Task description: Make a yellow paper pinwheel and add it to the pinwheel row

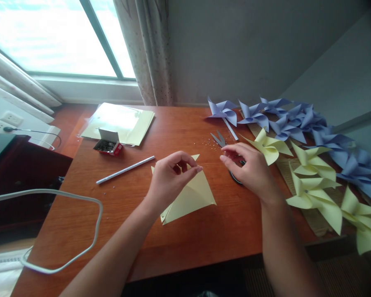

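The left hand (170, 175) pinches folded tips of the yellow paper square (190, 194) lying beneath it. The right hand (250, 167), fingers curled over scissors (222, 142), grips nothing I can make out. Bare desk (204, 235) lies nearer the edge.

Wood table (185, 231) — yellow paper (194, 194), straw (125, 169), scissors (219, 139), pin box (108, 144), pinwheels (312, 165) etc.

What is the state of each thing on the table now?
yellow paper: folded, flat, corners pinched up by left hand
right hand: fingertips pinched, above scissors
scissors: blades open
pin box: open
straw: lying flat
yellow pinwheels: finished
blue pinwheels: finished
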Motion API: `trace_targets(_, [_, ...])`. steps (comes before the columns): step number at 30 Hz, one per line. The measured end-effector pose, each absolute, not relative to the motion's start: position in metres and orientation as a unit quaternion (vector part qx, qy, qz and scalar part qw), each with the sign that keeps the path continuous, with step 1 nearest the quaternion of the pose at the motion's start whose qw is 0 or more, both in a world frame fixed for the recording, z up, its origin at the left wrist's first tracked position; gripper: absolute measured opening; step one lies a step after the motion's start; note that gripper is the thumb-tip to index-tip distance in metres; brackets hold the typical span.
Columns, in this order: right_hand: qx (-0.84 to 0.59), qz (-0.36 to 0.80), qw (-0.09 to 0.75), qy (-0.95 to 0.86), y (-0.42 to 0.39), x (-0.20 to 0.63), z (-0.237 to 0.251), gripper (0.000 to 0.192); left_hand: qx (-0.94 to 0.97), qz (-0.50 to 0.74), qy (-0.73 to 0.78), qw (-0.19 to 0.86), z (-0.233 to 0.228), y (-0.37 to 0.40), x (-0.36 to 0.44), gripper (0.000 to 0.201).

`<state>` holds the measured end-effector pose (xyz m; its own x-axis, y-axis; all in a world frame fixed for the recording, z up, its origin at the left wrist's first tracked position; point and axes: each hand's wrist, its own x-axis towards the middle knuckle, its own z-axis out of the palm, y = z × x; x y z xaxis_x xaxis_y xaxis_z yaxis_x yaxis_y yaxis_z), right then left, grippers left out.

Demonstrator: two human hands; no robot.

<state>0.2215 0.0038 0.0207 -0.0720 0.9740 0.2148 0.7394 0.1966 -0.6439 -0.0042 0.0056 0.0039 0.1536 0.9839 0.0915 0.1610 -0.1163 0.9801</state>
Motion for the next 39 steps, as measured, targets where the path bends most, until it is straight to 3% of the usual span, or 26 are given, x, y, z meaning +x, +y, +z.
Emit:
trace_targets(4, [-0.489, 0.382, 0.355, -0.700, -0.001, 0.192, 0.021, 0.013, 0.591, 0.453, 0.466, 0.477, 0.004, 0.006, -0.003, 0.018])
trace_targets(13, [-0.480, 0.535, 0.415, -0.558, -0.001, 0.180, 0.005, 0.007, 0.589, 0.462, 0.454, 0.483, 0.003, 0.007, -0.004, 0.014])
trace_targets(24, [-0.492, 0.526, 0.391, -0.573, -0.002, 0.180, 0.010, 0.007, 0.615, 0.461, 0.459, 0.444, 0.005, 0.006, -0.005, 0.003])
trace_targets(39, [-0.490, 0.521, 0.369, -0.594, -0.004, 0.180, 0.009, 0.010, 0.609, 0.455, 0.463, 0.455, 0.008, 0.006, -0.005, 0.008])
